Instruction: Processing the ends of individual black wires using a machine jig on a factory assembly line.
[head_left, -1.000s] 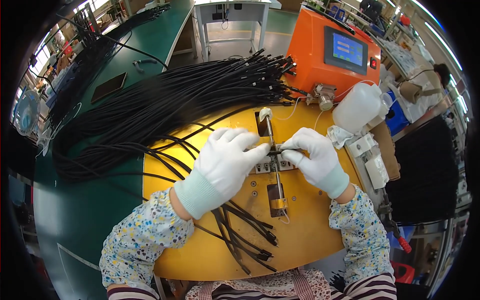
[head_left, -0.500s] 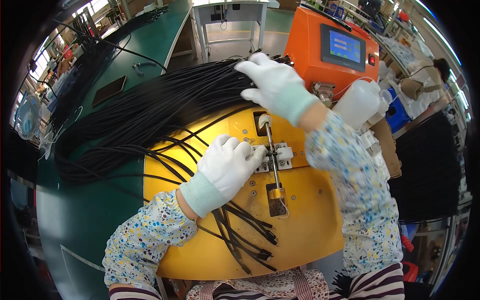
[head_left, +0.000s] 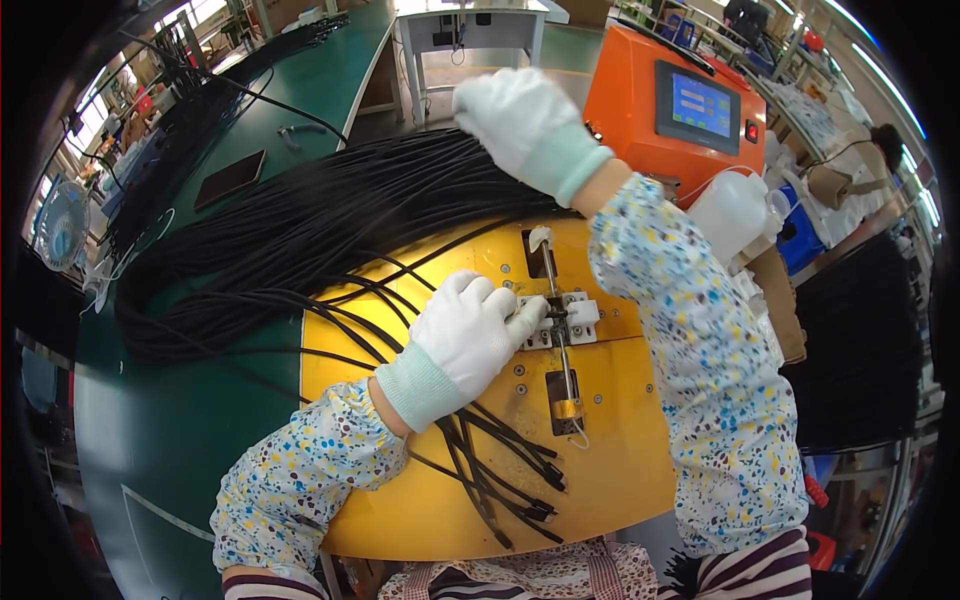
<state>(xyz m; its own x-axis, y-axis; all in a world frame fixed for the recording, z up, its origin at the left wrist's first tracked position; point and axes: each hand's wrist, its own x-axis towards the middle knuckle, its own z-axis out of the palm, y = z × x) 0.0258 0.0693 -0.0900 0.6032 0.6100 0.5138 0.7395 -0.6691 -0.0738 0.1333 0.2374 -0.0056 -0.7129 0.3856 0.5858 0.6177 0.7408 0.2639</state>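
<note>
At the centre we see a small white metal clamp block with screw holes (head_left: 583, 318), just beyond the fingertips of the white-gloved left hand (head_left: 462, 332), whose thumb and fingers are narrowed against its near side; whether they pinch anything we cannot tell. A thin silvery metal rod (head_left: 564, 362) crosses the block. If that hand slips or presses unevenly, we judge that whatever sits there could shift out of line. Below the left hand, loose black cables with plug ends (head_left: 500, 462) fan over the yellow work plate (head_left: 622, 455); a sleeve could snag them. The white-gloved right hand (head_left: 518, 118), fingers curled, hangs over the thick black cable bundle (head_left: 350, 195); its grip is hidden, and tangled strands might drag neighbours along. Right of it stands an orange machine with a screen (head_left: 625, 95).
</note>
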